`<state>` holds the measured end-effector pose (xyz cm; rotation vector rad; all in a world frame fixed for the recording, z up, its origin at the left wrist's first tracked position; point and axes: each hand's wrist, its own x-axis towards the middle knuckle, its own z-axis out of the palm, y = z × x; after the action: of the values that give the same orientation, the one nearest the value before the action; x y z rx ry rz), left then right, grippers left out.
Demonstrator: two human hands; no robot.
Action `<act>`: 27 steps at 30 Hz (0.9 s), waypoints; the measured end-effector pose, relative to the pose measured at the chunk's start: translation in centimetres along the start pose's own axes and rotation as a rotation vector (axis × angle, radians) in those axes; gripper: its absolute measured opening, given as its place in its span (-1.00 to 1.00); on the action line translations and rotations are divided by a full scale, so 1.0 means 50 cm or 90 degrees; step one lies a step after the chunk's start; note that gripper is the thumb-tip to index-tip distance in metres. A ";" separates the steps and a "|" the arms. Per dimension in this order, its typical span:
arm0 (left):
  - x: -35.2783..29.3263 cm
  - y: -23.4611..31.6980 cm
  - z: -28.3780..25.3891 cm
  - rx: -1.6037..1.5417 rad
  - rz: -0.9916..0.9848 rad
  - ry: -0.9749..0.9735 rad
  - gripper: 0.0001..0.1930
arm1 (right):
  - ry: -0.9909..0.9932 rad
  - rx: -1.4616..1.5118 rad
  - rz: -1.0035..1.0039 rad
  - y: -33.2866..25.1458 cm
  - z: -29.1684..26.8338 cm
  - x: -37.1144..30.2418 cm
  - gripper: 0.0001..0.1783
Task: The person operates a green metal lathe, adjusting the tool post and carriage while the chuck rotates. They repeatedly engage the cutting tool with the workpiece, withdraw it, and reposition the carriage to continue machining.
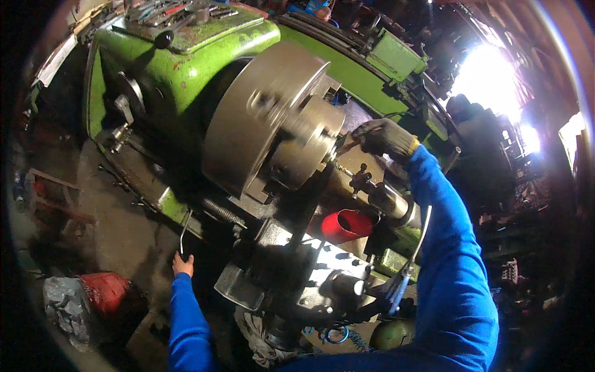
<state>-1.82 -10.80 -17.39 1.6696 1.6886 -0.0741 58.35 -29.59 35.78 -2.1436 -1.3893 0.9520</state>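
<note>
Low on the left, my bare left hand is wrapped round the end of a thin bent metal lever on the green lathe. My right hand, in a dark work glove, is closed just right of the big steel chuck. A narrow brownish thing runs from its fingers toward the workpiece; its kind does not show. The chuck's jaws and the round metal workpiece look blurred, as if turning. A drill bit in the tailstock meets the workpiece's face.
A red open container stands below the drill bit. Nearer me is the tool post, with a hose nozzle to its right. Hand tools lie on the headstock tray. A red and grey bag sits at lower left.
</note>
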 end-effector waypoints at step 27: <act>-0.007 0.244 -0.179 -0.550 -0.054 -0.170 -0.36 | 0.381 -0.321 -0.086 -0.138 0.244 -0.122 -0.73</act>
<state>4.81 -4.56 -5.30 0.8915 1.3027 0.3347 43.47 -32.56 33.97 -2.3514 -1.5191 -0.1275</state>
